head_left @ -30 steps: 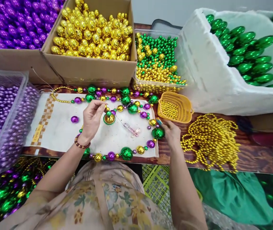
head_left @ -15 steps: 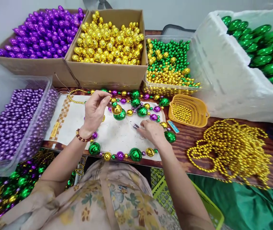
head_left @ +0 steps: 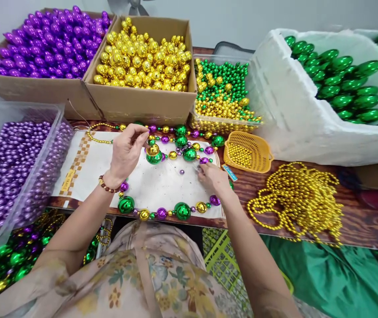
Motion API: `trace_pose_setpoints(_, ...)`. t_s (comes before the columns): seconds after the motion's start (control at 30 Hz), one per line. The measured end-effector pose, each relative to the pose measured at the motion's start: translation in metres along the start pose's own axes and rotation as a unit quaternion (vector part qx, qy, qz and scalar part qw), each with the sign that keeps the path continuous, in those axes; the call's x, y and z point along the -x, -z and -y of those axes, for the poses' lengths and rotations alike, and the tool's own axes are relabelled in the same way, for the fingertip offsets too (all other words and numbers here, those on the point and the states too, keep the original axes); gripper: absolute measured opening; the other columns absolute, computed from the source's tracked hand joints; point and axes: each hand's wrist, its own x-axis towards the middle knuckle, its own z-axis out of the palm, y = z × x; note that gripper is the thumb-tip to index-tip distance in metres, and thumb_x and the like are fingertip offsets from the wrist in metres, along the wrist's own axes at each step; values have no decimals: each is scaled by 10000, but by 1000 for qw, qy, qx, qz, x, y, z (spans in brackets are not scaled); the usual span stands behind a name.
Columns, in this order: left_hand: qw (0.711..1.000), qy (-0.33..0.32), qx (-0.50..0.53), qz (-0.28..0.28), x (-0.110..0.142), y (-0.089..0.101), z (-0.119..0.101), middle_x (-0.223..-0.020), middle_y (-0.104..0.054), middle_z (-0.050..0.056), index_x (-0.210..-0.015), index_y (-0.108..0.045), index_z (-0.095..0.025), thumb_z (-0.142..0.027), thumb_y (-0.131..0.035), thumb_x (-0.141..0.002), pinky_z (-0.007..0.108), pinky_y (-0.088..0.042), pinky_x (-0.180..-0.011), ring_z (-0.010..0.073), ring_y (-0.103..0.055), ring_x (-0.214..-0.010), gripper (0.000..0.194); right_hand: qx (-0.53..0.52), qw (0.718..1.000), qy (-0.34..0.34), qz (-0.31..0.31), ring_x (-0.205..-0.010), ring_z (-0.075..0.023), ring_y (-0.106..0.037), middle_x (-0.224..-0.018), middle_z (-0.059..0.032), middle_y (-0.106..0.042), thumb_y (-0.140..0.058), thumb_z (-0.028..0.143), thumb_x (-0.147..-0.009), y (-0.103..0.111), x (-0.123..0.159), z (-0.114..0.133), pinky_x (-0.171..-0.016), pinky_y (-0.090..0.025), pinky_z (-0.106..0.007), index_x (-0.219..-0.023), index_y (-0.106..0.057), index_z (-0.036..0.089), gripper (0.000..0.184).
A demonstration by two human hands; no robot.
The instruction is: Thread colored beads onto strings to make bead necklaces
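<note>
My left hand (head_left: 126, 152) is closed above the cloth, thumb and fingertips pinched on a bead strand. A gold bead (head_left: 153, 150) hangs just below its fingertips, with a green bead (head_left: 155, 158) close behind. A thin clear thread runs from there toward my right hand (head_left: 215, 179). That hand is closed low over the cloth's right side, its fingertips pressed round something blurred. Between the hands shows a small purple bead (head_left: 182, 172). The bead necklace (head_left: 183, 210), in green, gold and purple, loops around the white cloth (head_left: 162, 190).
Boxes of purple beads (head_left: 53, 48) and gold beads (head_left: 142, 57) stand at the back. Right of them are a clear bin (head_left: 225, 121), an orange basket (head_left: 262, 165) and a white foam box (head_left: 275, 110). Gold bead strands (head_left: 298, 198) lie at right, a purple-bead tub (head_left: 51, 145) at left.
The camera view has swung slightly right. A dark pointed thing at my right fingertips no longer shows clearly, and a small purple bead is visible between the hands. My left hand keeps its pinch.
</note>
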Motion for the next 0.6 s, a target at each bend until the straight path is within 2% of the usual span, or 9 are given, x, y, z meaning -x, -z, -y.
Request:
trace_pose_setpoints(0.1,1000,-8,-13,5,-3,2,-2,-752,-662,-17,-974,-631,-214,-352,-606,-968,236,-504,-593,106,-668,-625,140,-22,1000,7,-12,-1148,-296,-643,-1254,-152,-669,-469,296,-999,2,-2,-1,-815,-507,-353,-1332,-584,158,378)
trace_pose_setpoints(0.2,1000,-6,2,19,-7,2,-5,-771,-666,-2,-965,-640,-215,-343,-608,-962,240,-497,-576,106,-657,-614,132,-129,985,41,-103,-1097,-294,-665,-1204,-144,-699,-496,332,-997,19,-2,12,-860,-524,-388,-1266,-633,180,337)
trace_pose_setpoints(0.23,999,-1,17,29,-9,1,-6,-791,-672,3,-967,-641,-218,-345,-612,-959,239,-497,-567,106,-654,-614,131,-191,968,75,-143,-1090,-286,-666,-1183,-132,-710,-507,351,-995,29,-3,21,-889,-525,-403,-1226,-654,196,314)
trace_pose_setpoints(0.3,997,15,55,53,-14,-2,-11,-823,-683,11,-975,-636,-223,-360,-626,-950,236,-504,-556,105,-648,-614,139,-329,907,172,-198,-1131,-268,-650,-1220,-104,-706,-556,407,-975,53,-7,45,-961,-516,-432,-1251,-641,235,337)
trace_pose_setpoints(0.37,993,31,94,71,-21,-5,-18,-837,-687,13,-981,-627,-227,-379,-642,-941,231,-514,-552,103,-644,-615,158,-440,836,265,-193,-1203,-249,-615,-1347,-88,-650,-635,433,-923,80,-14,71,-1004,-506,-441,-1397,-539,275,508)
trace_pose_setpoints(0.4,991,36,107,74,-25,-5,-21,-836,-686,13,-980,-622,-227,-389,-648,-938,227,-516,-550,101,-643,-615,169,-474,811,295,-175,-1167,-233,-628,-1341,-76,-652,-667,428,-895,92,-19,84,-979,-521,-427,-1429,-507,288,574)
trace_pose_setpoints(0.43,989,43,115,76,-28,-5,-24,-834,-686,14,-977,-615,-227,-400,-652,-935,222,-513,-539,100,-644,-614,182,-495,795,313,-156,-1080,-211,-654,-1271,-59,-684,-679,413,-880,103,-23,93,-930,-540,-403,-1414,-522,289,571)
trace_pose_setpoints(0.5,984,68,128,100,-33,0,-27,-810,-682,18,-976,-600,-224,-433,-652,-933,212,-494,-496,100,-644,-589,219,-514,784,321,-135,-878,-164,-661,-1056,-24,-726,-659,370,-878,124,-32,104,-814,-550,-348,-1262,-636,251,403)
trace_pose_setpoints(0.6,951,141,164,220,-32,16,-22,-774,-687,33,-946,-585,-205,-498,-623,-937,217,-498,-474,106,-644,-551,295,-511,785,300,-181,-731,-123,-613,-838,6,-686,-618,306,-888,149,-37,97,-699,-512,-293,-971,-706,196,164)
